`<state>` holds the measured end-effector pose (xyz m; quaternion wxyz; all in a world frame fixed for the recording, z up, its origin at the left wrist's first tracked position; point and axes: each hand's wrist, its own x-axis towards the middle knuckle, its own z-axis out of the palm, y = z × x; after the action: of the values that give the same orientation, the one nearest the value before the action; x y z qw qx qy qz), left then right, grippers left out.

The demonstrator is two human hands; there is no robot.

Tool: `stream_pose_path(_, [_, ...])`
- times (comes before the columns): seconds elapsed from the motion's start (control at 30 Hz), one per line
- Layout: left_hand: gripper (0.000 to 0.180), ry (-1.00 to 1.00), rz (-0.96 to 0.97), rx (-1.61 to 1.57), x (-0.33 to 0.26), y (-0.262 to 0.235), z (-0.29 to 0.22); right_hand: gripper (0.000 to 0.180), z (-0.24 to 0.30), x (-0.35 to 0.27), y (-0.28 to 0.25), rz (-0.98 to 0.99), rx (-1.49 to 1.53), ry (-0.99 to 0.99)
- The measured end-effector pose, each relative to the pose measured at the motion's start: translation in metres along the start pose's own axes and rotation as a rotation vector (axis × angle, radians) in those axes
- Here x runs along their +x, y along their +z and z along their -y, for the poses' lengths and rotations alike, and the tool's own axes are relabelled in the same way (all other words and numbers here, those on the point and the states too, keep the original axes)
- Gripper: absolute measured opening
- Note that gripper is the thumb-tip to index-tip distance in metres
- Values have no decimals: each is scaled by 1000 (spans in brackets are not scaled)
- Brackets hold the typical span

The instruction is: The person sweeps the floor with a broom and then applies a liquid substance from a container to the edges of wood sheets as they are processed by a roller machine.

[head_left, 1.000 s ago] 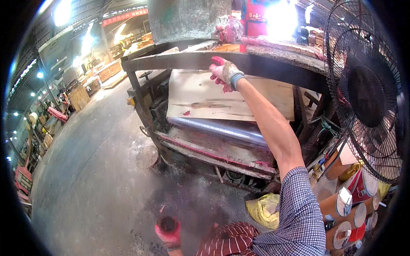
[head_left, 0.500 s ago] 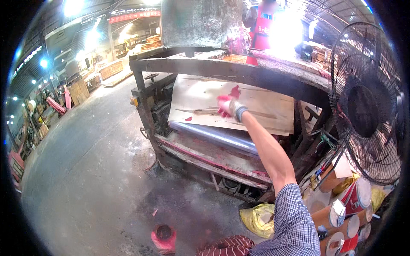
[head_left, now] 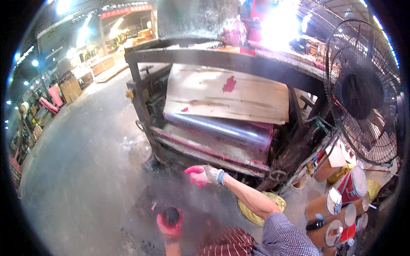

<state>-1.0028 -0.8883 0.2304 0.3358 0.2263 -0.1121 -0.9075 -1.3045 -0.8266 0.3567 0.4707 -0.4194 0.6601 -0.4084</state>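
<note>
My left hand (head_left: 170, 230), in a pink-stained glove, is low in the head view and wrapped round a small, dark, round container (head_left: 171, 216). My right hand (head_left: 204, 174) wears a whitish glove with pink fingers. It hovers before the machine's lower front edge, fingers stretched out, with nothing visible in it. Beyond it, a pale wood veneer sheet (head_left: 256, 96) slopes down inside the dark machine frame (head_left: 192, 55). Red patches (head_left: 229, 84) mark the sheet. Along its lower edge runs a shiny metal roller (head_left: 218, 130).
A large black fan (head_left: 363, 96) stands close on the right. Below it are several brown drums (head_left: 320, 211) and a yellow sack (head_left: 256, 213). Concrete floor (head_left: 81, 170) stretches to the left. A person in red (head_left: 254, 25) is behind the machine, partly lost in glare.
My right hand has drawn back from over the veneer sheet, down towards me. My left hand has risen slightly with the dark container. The view has shifted a little.
</note>
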Motion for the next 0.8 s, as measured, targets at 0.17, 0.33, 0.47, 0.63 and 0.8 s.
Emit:
stream_pose_path(0.17, [54,-119,59,68,-4,-5,9,42,-39,-34,21,-76,99,4])
stream_pose_path(0.33, [54,-197,68,98,-14,-11,19,42,-30,-73,44,-113,160,-16])
stream_pose_path(0.47, [54,-231,66,41,-24,-5,33,42,-18,-98,47,-121,134,-125])
stream_pose_path(0.63, [62,-136,130,150,-53,17,49,40,3,-151,62,-135,166,-167])
stream_pose_path(0.8, [59,-159,212,127,-86,39,93,38,-32,-224,67,-245,285,-267])
